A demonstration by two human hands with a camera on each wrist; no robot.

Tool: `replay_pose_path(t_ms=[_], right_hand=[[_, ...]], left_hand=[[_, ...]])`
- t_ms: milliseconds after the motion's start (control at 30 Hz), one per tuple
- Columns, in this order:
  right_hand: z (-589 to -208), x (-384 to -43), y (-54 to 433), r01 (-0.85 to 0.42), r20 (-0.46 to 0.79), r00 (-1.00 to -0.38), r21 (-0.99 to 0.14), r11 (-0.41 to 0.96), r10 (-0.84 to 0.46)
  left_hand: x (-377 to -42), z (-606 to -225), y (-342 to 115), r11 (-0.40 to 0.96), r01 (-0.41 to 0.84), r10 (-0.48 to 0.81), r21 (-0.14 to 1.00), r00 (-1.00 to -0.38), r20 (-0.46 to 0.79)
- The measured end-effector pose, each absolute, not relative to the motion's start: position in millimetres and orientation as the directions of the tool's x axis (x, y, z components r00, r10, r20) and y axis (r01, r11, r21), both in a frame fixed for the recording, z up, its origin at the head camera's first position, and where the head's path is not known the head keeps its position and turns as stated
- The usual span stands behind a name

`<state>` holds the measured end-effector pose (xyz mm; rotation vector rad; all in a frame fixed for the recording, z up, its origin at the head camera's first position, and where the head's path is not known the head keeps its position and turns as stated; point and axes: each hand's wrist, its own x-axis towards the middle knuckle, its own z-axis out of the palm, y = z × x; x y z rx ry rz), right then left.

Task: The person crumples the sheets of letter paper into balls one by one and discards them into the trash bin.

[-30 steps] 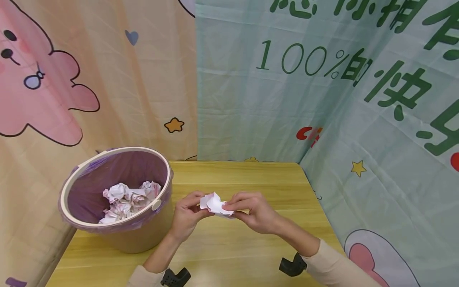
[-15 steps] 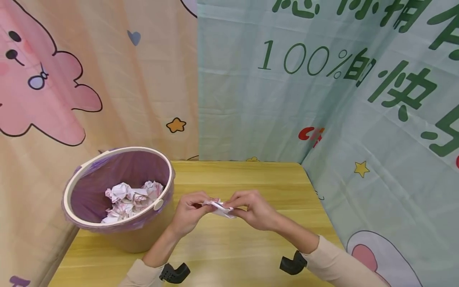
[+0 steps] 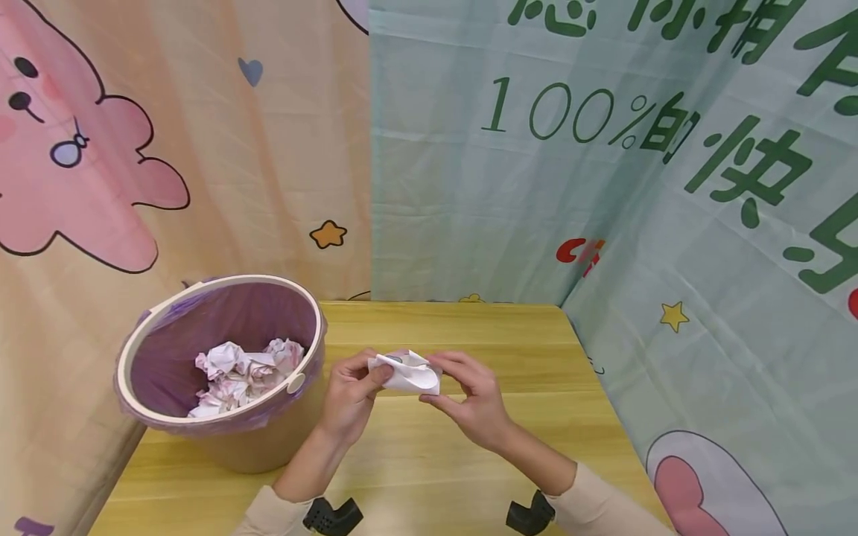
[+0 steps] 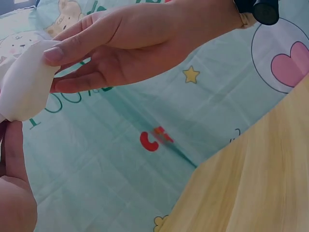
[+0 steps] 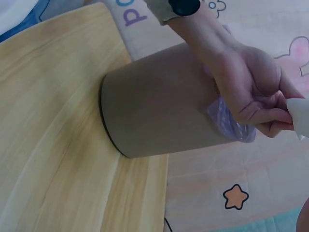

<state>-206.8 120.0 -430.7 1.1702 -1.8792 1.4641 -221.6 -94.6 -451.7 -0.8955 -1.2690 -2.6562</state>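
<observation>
A small folded piece of white paper (image 3: 410,376), curved and with a dark mark on its upper side, is held above the table between both hands. My left hand (image 3: 348,398) pinches its left end, thumb on top; the right wrist view also has this left hand (image 5: 246,87) gripping the white paper (image 5: 300,116). At the other end, my right hand (image 3: 474,398) has thumb and forefinger at the paper's edge. In the left wrist view, the right hand's thumb lies on the paper (image 4: 29,79), with the other fingers behind or below it.
To the left stands a beige bin (image 3: 261,447) lined with a purple bag (image 3: 167,372). Several crumpled paper balls (image 3: 244,372) lie inside it. Beneath the hands is a wooden table (image 3: 436,476); printed curtains (image 3: 456,186) hang behind and at the sides.
The paper went from crumpled to tightly bunched, then spread into a wider, flatter fold. The right hand's fingers have parted more, and its forearm has shifted slightly left.
</observation>
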Motion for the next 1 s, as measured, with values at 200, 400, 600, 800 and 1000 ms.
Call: replay_pose_path(t_ms=[200,400,600,800,1000], right_hand=[[-430,-205,122,-0.862,0.811,-0.483,-0.506,0.017,-0.330],[-426,-206,129,-0.802,0.767,-0.515,-0.589,-0.101,-0.382],[-419,-209,135,-0.754,0.738,-0.504,-0.629,-0.188,-0.448],[-409,-213,141,-0.793,0.729,-0.428,-0.587,-0.164,-0.534],[-395,-213,142,-0.760,0.606,-0.387,-0.637,-0.132,-0.696]], left_hand=[[-218,-453,-91,-0.659,0.239,0.232,0.713,-0.838,0.495],[-213,-451,-90,-0.643,0.187,0.264,0.743,-0.856,0.444],[-209,-446,-89,-0.617,0.158,0.309,0.771,-0.852,0.422],[-209,-442,-91,-0.541,0.166,0.354,0.825,-0.845,0.402],[-212,-439,-95,-0.434,0.202,0.442,0.878,-0.801,0.403]])
